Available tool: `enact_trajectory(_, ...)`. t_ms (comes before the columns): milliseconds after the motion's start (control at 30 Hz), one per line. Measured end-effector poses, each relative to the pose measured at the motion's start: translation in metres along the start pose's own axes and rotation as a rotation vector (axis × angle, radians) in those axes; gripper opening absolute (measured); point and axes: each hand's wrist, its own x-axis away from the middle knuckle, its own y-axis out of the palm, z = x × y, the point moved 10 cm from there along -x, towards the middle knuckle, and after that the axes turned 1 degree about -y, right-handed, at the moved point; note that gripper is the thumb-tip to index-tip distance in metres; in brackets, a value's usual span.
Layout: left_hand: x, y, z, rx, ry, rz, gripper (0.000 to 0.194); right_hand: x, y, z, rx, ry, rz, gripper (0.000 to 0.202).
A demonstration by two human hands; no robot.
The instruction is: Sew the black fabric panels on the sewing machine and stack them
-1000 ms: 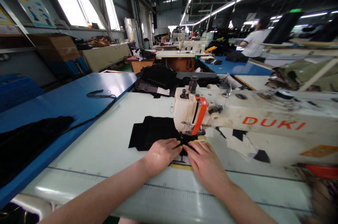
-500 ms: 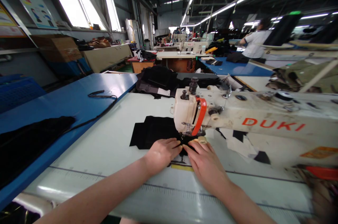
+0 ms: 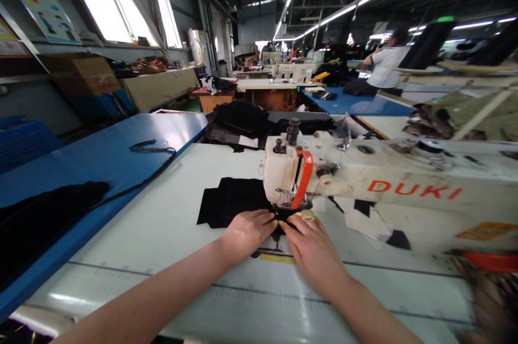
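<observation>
A flat black fabric piece [image 3: 229, 201] with stepped corners lies on the pale table of a white sewing machine [image 3: 277, 171]. Part of it runs under the needle area, below an orange guard [image 3: 303, 179]. My left hand [image 3: 247, 233] is closed on its near edge, just left of the needle, thumb and fingers drawn together. On the right side of the needle, my right hand [image 3: 313, 247] grips the same edge, its fingers close together. The two thumbs nearly meet in front of the presser foot. My hands and the machine head hide some of the cloth.
Paper and black scraps [image 3: 370, 222] lie under the machine arm. A blue table [image 3: 133, 139] on the left bears black cloth [image 3: 48, 214] and a dark strip. Behind the machine is a black fabric pile [image 3: 238, 120]. A person in white [image 3: 388, 66] is farther back.
The whole view has shifted slightly, so the machine and surroundings appear a little farther left. Both hands keep the same hold on the black fabric beside the needle.
</observation>
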Motion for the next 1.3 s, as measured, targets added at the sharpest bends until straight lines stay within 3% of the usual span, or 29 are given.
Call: enact_trajectory(1300, -0.006, 0.01, -0.018, 0.073, -0.026, 0.002, 0.024, -0.001, 0.005, 0.005, 0.042, 0.049, 0.009, 0.036)
